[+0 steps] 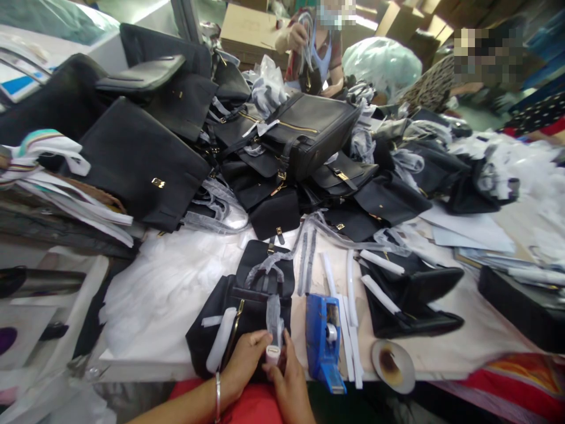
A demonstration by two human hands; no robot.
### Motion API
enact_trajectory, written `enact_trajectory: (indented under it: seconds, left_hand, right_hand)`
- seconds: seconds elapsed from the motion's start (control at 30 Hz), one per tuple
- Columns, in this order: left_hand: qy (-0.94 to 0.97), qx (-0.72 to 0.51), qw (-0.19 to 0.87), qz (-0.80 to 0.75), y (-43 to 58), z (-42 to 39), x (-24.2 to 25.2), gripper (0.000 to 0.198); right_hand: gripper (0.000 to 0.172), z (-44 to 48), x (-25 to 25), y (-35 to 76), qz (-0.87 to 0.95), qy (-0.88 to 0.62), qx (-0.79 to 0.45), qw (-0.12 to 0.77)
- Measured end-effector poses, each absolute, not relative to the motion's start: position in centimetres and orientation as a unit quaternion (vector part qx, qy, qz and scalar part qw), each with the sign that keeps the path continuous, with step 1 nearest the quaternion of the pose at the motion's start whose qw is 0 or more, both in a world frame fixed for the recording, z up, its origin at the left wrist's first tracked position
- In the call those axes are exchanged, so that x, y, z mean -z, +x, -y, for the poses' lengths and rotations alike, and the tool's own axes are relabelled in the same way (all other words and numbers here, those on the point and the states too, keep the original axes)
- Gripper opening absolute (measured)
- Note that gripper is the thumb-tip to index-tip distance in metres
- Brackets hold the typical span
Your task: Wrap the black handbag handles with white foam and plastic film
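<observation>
A black backpack (260, 265) with a gold zipper lies at the table's front edge, its straps wrapped in clear film. Over its lower right part, my left hand (243, 360) and my right hand (289, 377) meet around a wrapped strap (274, 318). The strap's end carries a small pale piece (272, 353), pinched between the fingers of both hands. White padding (222, 338) covers a strap on the bag's left side. Just right of the bag stands a blue tape dispenser (323, 338).
Black bags (318, 129) are piled across the back. White strips (351, 330), a round dish (392, 365) and another black bag (410, 294) lie to the right. White tissue (163, 282) spreads at the left. A person (313, 53) across the table holds straps.
</observation>
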State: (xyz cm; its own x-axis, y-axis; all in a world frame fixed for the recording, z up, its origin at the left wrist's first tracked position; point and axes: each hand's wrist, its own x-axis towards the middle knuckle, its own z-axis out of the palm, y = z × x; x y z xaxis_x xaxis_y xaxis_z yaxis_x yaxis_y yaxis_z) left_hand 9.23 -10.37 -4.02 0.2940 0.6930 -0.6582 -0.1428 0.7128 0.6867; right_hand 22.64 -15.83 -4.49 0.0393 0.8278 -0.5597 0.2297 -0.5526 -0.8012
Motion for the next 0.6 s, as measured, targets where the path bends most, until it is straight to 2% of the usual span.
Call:
enact_trajectory:
  seconds: [0.27,0.43,0.6]
  left_hand:
    - [0.214,-0.284,0.756,-0.55,9.3,10.7,4.8,0.042]
    - [0.203,-0.289,0.749,-0.56,9.5,10.7,5.1,0.04]
    - [0.232,-0.293,0.726,-0.577,9.5,10.4,5.5,0.037]
  right_hand:
    - [0.079,14.6,4.5,23.1,0.367,-0.61,-0.648,0.27]
    - [0.073,13.5,4.2,23.1,0.384,-0.598,-0.648,0.275]
    - [0.076,13.9,4.5,23.1,0.386,-0.656,-0.603,0.239]
